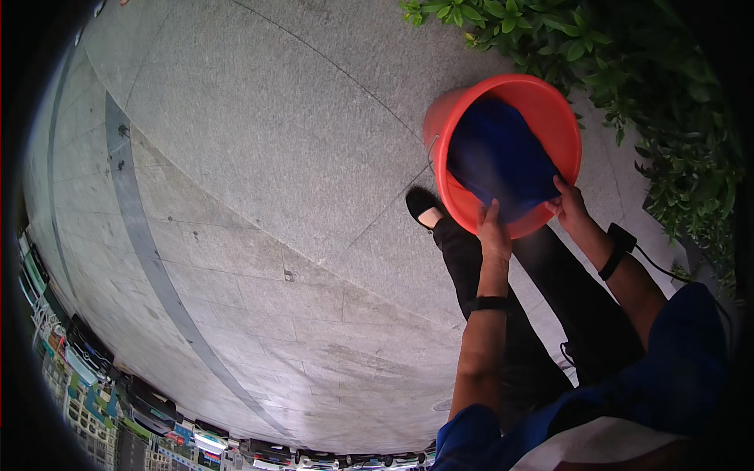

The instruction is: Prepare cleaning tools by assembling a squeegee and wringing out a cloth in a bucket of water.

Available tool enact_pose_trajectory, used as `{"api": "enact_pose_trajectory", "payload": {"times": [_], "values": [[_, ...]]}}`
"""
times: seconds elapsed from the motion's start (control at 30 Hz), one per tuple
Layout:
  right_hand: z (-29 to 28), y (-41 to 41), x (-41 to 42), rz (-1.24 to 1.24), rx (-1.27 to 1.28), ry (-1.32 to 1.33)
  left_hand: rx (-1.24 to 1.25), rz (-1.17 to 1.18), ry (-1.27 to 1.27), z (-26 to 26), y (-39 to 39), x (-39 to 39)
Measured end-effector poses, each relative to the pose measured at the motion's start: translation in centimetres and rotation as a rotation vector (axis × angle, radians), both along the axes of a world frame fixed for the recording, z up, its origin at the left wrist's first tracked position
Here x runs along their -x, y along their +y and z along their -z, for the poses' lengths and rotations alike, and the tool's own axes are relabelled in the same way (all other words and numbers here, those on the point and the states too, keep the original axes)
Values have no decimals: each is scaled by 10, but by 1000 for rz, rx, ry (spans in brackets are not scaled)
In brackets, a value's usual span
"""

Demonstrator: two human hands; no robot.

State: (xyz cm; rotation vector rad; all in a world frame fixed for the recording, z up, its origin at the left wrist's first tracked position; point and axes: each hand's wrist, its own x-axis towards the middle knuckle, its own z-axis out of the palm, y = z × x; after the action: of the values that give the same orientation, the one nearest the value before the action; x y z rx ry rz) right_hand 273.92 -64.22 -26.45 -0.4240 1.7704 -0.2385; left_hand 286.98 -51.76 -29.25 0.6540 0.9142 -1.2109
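Note:
A dark blue cloth hangs from my two hands over the mouth of a red plastic bucket. My left hand pinches its near left corner, thumb uppermost, at the bucket's near rim. At the near right corner, my right hand grips the cloth between thumb and fingers. The far part of the cloth lies inside the outline of the rim; whether it touches the bottom cannot be seen. A thin wire handle rests against the bucket's left side.
Leafy green shrubs crowd the right side, close to the bucket. Grey stone paving stretches left, crossed by a darker strip. My black shoe stands beside the bucket. Several parked cars line the far edge.

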Motion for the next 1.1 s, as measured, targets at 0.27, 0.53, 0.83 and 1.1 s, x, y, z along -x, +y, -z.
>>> {"api": "enact_pose_trajectory", "payload": {"times": [0.27,0.53,0.83,1.1], "values": [[-18,4,12,-1061,549,156,36,603,-358,-46,8,-31],[-122,26,123,-1532,254,403,-349,512,-285,-68,188,-86],[-283,188,376,-1603,-687,273,-35,1367,-17,-277,407,55],[-254,264,333,-1345,-566,318,-195,1455,139,-288,381,33]]}}
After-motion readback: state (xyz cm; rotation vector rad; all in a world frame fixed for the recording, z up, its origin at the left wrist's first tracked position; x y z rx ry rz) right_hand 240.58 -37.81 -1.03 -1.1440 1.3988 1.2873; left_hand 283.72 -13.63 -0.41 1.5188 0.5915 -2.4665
